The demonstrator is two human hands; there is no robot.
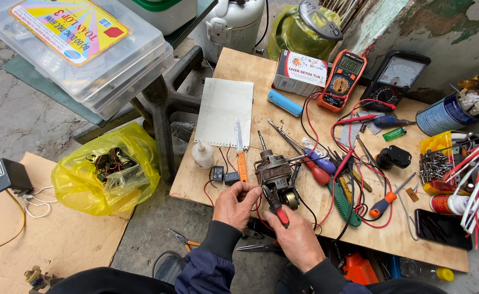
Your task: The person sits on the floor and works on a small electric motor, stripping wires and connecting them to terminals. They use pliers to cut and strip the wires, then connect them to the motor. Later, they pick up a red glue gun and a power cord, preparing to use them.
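A wooden board (234, 68) serves as the bench top, and everything below is placed against the small electric motor (274, 175) that stands near its front edge.

Well off to the motor's left, on the ground, slumps a yellow plastic bag (104, 170) full of parts. Up and to the left of the motor lies a white sheet of lined paper (224, 111). Far behind the motor, at the back of the board, sit an orange digital multimeter (341, 80) and, to its right, a black analog meter (396, 76). Just left of the motor stands a small white squeeze bottle (202, 155), and between bottle and motor lies an orange-handled utility knife (240, 152). Just right of the motor rest screwdrivers with red and blue handles (316, 166).

The left hand (235, 204) is in front of the motor, its fingertips pinched on a thin red wire (213, 188) at the motor's lower left side. The right hand (295, 237), below and slightly right of the motor, is closed around the red-handled pliers (276, 207), whose tip points up and touches the motor's base.
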